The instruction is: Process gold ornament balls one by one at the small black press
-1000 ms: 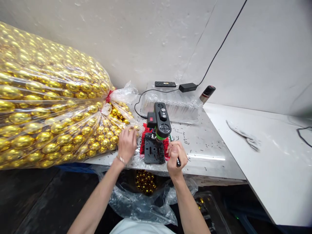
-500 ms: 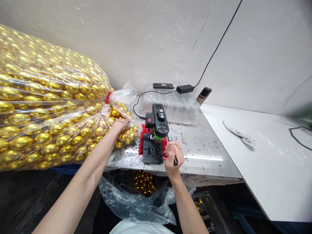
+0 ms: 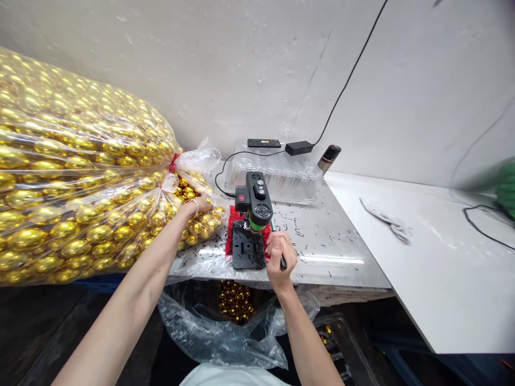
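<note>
My left hand (image 3: 203,204) is at the mouth of a clear bag of shiny gold balls (image 3: 201,224), fingers closed, with a small gold ball (image 3: 208,201) showing at them; part of the grip is hidden. My right hand (image 3: 281,257) is wrapped round the black-ended handle (image 3: 283,263) of a small bench press. The press's black head (image 3: 259,198) stands over a slotted black base plate (image 3: 242,256). Under that plate lies a red mat (image 3: 229,244). Small black bits are scattered over the plate and the metal tabletop (image 3: 330,241).
A huge clear sack of gold balls (image 3: 72,193), tied with red, fills the left. Behind the press are a clear plastic tray (image 3: 277,179), a black power adapter (image 3: 299,148) and a dark bottle (image 3: 329,158). Below the edge hangs an open plastic bag (image 3: 193,332) holding gold balls.
The whole view has shifted slightly, so things sit a little further left. My left hand has lifted a bit at the bag's mouth; my right hand keeps hold of the handle.
</note>
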`<action>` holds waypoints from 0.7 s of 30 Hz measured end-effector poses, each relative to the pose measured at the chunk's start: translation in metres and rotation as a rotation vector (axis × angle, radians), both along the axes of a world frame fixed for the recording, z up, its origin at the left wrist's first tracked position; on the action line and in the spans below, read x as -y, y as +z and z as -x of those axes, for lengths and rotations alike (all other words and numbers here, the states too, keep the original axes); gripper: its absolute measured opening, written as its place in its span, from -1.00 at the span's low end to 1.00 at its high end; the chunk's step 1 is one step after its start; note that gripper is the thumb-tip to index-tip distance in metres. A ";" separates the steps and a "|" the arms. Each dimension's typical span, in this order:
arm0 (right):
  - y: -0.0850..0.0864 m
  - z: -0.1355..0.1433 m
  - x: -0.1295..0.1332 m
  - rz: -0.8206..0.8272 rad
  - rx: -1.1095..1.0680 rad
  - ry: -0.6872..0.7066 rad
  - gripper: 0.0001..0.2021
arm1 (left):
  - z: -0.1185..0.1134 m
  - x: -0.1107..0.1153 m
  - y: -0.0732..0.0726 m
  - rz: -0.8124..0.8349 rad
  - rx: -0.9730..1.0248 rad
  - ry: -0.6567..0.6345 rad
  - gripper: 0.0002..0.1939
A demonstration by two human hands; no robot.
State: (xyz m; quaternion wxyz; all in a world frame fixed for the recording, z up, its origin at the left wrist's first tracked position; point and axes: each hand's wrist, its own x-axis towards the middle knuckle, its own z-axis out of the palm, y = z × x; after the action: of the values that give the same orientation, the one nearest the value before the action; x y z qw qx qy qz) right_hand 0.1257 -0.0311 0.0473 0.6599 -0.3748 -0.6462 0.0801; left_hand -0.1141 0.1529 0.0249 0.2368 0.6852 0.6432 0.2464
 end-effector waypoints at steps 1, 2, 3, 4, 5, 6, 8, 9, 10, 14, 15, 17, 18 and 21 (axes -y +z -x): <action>0.000 0.000 0.000 0.000 -0.001 -0.002 -0.71 | 0.003 0.002 0.002 0.030 0.090 0.037 -0.63; 0.000 0.000 0.000 -0.002 -0.001 -0.004 -0.71 | 0.005 0.004 0.004 0.059 0.177 0.074 -0.63; -0.001 0.000 0.000 -0.004 0.000 -0.005 -0.71 | 0.006 0.007 0.008 0.079 0.252 0.109 -0.64; -0.001 0.000 0.000 -0.006 0.002 -0.006 -0.71 | 0.007 0.010 0.012 0.084 0.317 0.135 -0.66; -0.002 0.000 0.000 -0.008 0.003 -0.007 -0.71 | 0.008 0.014 0.016 0.087 0.399 0.162 -0.69; -0.002 0.000 0.000 -0.010 0.004 -0.008 -0.71 | 0.008 0.019 0.021 0.098 0.517 0.193 -0.73; -0.004 -0.001 -0.001 -0.008 0.005 -0.013 -0.71 | 0.009 0.032 0.029 0.160 0.869 0.260 -0.82; -0.004 -0.001 -0.001 -0.006 0.005 -0.015 -0.71 | 0.009 0.040 0.032 0.212 1.078 0.283 -0.86; -0.005 -0.001 -0.001 -0.004 0.006 -0.018 -0.71 | 0.009 0.048 0.035 0.272 1.279 0.290 -0.87; -0.005 0.000 0.000 0.014 0.005 -0.037 -0.71 | 0.007 0.080 0.039 0.353 1.708 0.218 -0.71; -0.005 0.000 0.000 0.016 0.000 -0.040 -0.71 | 0.005 0.088 0.039 0.341 1.759 0.215 -0.65; -0.005 0.000 0.000 0.012 -0.010 -0.040 -0.70 | -0.002 0.103 0.040 0.346 1.815 0.234 -0.61; -0.005 0.000 0.000 0.007 -0.014 -0.038 -0.70 | -0.006 0.111 0.041 0.365 1.822 0.246 -0.61; -0.006 0.000 0.000 0.000 -0.014 -0.039 -0.70 | -0.023 0.135 0.040 0.442 1.816 0.279 -0.70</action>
State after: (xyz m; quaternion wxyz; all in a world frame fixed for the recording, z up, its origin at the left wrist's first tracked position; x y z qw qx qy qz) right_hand 0.1255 -0.0308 0.0411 0.6658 -0.3869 -0.6342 0.0698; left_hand -0.0910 0.0183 0.0653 0.7400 0.0877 0.3212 0.5844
